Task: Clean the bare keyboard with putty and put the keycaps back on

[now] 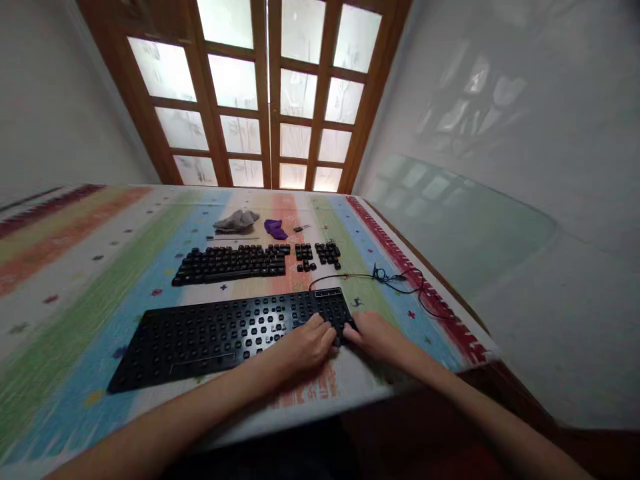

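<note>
A black keyboard base [200, 333] with its keycaps off lies at the near side of the table, a little slanted. My left hand [314, 340] is closed over the right end of that base, at the number block. Its fingertips are curled under, so anything they pinch is hidden. At the base's right edge is my right hand [369, 333], its fingers bent and its thumb on the corner. Behind the base, loose black keycaps [233, 261] stand in keyboard order, with smaller groups of keycaps [327, 253] to their right.
A black cable [383, 275] runs from the base to a loose bundle on the right. Farther back lie a grey cloth [237, 221], a purple cloth [275, 229], a thin stick [233, 238] and a small dark item [301, 228]. A wall [475, 267] borders the table's right.
</note>
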Demonstrator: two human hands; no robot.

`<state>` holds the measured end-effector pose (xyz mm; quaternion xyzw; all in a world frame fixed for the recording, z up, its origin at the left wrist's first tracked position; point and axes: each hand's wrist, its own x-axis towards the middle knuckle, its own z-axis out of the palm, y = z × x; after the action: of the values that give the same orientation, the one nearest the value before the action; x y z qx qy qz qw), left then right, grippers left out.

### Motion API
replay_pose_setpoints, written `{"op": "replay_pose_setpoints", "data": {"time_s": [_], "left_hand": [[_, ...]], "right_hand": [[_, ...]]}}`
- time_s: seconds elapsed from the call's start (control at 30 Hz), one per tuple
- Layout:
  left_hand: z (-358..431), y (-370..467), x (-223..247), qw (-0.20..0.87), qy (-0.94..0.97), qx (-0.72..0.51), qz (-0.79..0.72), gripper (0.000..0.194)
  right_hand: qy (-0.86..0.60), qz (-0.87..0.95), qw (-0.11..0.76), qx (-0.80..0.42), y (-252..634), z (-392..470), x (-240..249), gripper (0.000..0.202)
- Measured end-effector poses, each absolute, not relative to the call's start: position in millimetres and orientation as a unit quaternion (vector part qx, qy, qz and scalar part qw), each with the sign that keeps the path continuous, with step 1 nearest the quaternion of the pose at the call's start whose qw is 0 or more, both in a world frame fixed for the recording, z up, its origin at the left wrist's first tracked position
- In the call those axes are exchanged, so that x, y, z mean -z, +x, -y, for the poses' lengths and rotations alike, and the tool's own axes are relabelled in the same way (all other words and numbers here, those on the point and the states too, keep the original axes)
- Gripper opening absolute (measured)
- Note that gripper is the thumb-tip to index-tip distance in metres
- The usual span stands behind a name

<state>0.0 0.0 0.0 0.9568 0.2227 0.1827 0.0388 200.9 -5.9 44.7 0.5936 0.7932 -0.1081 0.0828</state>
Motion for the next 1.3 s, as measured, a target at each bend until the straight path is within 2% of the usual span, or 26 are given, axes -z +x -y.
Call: {"op": "replay_pose_setpoints", "data": {"time_s": [0.2,0.37,0.67,0.83,1.0,1.3], "left_hand": [[-8.3,-4.3,-11.4,0.062,0.942,-0.199,-0.262,0.019],[-38.4,-0.9,-29.2,0.064,0.925,-0.213,-0.307,0.017],[-108.9,26.7,-35.8,-0.019,0.889,-0.198,-0.413,0.01],[-130.4,37.3,-27.4,-0.059,0.891,-0.159,-0.42,0.016],[-146.2,44.4,-15.9,-0.08,0.905,-0.121,-0.399,0.034],[-155.5,54.3,-6.0,-0.096,0.92,-0.092,-0.369,0.035]], "right_hand": [[0.584,-0.798,0.087,0.123,212.6,-9.0,-59.9,0.038],[0.596,-0.795,0.069,0.089,218.8,-34.1,-77.5,0.041],[0.685,-0.727,0.041,0.018,225.0,-116.2,-66.6,0.039],[0.708,-0.706,0.023,0.016,221.4,-141.0,-54.0,0.034],[0.718,-0.696,0.006,0.017,218.2,-149.4,-46.5,0.034],[0.719,-0.694,-0.01,0.028,218.0,-154.0,-40.9,0.04]]}}
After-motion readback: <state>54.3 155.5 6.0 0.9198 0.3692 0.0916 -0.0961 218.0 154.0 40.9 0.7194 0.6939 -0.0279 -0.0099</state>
